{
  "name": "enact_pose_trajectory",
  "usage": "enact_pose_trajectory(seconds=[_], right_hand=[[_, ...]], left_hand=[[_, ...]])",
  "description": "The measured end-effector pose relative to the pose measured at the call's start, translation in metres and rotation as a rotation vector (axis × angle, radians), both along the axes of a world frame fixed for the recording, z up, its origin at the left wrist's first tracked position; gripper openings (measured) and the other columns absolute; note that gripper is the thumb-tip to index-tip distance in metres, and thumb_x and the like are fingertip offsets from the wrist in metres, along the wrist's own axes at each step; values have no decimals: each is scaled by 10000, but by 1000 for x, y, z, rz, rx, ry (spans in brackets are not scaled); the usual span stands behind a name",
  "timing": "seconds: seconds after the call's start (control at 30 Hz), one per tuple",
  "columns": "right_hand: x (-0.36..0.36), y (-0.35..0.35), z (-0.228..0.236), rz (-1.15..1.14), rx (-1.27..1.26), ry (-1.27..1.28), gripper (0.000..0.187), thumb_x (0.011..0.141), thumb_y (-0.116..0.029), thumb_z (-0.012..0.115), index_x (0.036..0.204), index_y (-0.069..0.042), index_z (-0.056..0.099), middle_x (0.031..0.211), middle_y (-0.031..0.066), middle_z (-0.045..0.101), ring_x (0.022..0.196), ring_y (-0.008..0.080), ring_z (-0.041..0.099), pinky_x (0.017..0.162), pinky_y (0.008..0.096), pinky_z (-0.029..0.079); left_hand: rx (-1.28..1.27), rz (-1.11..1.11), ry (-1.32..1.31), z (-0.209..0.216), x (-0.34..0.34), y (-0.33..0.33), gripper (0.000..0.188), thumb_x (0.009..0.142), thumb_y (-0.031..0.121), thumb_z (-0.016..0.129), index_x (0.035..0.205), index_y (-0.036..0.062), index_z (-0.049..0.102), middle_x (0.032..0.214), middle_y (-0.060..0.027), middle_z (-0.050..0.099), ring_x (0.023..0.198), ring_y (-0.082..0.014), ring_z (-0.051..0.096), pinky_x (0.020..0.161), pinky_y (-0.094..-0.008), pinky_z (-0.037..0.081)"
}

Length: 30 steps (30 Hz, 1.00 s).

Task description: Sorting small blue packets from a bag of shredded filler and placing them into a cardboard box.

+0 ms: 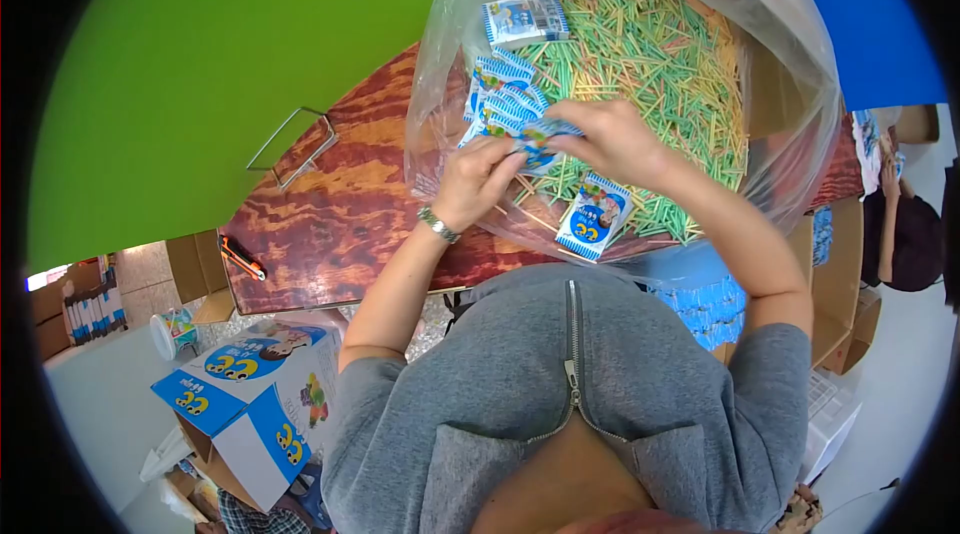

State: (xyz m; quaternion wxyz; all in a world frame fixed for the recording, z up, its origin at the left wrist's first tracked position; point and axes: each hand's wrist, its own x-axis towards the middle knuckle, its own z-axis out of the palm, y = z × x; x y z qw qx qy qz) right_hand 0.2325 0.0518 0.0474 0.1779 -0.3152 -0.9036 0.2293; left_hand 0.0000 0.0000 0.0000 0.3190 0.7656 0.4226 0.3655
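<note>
Progress judged partial, with blue-and-white packet [539, 142] pinched in grip of left hand [476, 180] and right hand [612, 141] over clear plastic bag [795, 9], beside other packets [525, 20] atop abundant pastel sticks [660, 64] left loose.

Blue-and-white packet [541, 141] between left hand [479, 177] and right hand [615, 139]
Beyond them, green, yellow, pink sticks [660, 64]; to their left, marbled red-brown table [335, 209].

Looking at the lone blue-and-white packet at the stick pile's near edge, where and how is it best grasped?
Probably pinch the packet by its striped near end, coming from the wearer's side: it lies face up with that short end toward the wearer, its far end against the sticks. The left hand and right hand hold another packet.
</note>
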Motion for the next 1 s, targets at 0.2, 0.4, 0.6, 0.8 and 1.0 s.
enact_pose_trajectory(seconds=[0.2, 0.4, 0.6, 0.8, 1.0], right_hand=[[-27, -21, -30, -199, 63, 27, 305, 835, -267, 702, 1080, -114, 606, 883, 121, 660, 778, 330, 659, 643, 419, 526], [47, -43, -18, -154, -27, -454, 310, 750, -295, 756, 873, -65, 587, 813, 96, 594, 794, 320, 630, 628, 436, 510], [62, -60, -38, -241, 94, -401, 235, 722, -245, 740, 798, -71, 603, 788, 79, 585, 827, 277, 619, 624, 404, 513], [73, -60, -13, -189, 332, -385, 139, 698, -167, 693, 826, -128, 656, 781, 35, 588, 770, 213, 609, 605, 357, 511], [62, -52, 19, -232, 192, -132, 133, 777, -162, 688, 890, -96, 666, 800, 56, 617, 747, 239, 616, 610, 354, 496]], left_hand=[[-22, 230, 387, -17, -20, -7, 320, 740, 214, 773, 898, 22, 573, 837, -187, 633, 826, -383, 619, 681, -458, 479], [11, 360, 406, -32, -15, -4, 396, 713, 241, 799, 971, 33, 582, 973, -169, 629, 880, -377, 603, 733, -448, 484], [166, 372, 477, -14, -4, -2, 479, 713, 257, 806, 1081, 42, 588, 1080, -153, 603, 951, -343, 567, 778, -428, 486], [342, 180, 246, 12, 28, -10, 480, 772, 257, 762, 1163, 35, 594, 1095, -142, 600, 981, -317, 555, 802, -417, 474], [-252, -156, -44, 5, 65, -17, 292, 898, 248, 658, 1054, 1, 667, 912, -110, 672, 840, -220, 616, 730, -334, 479]])
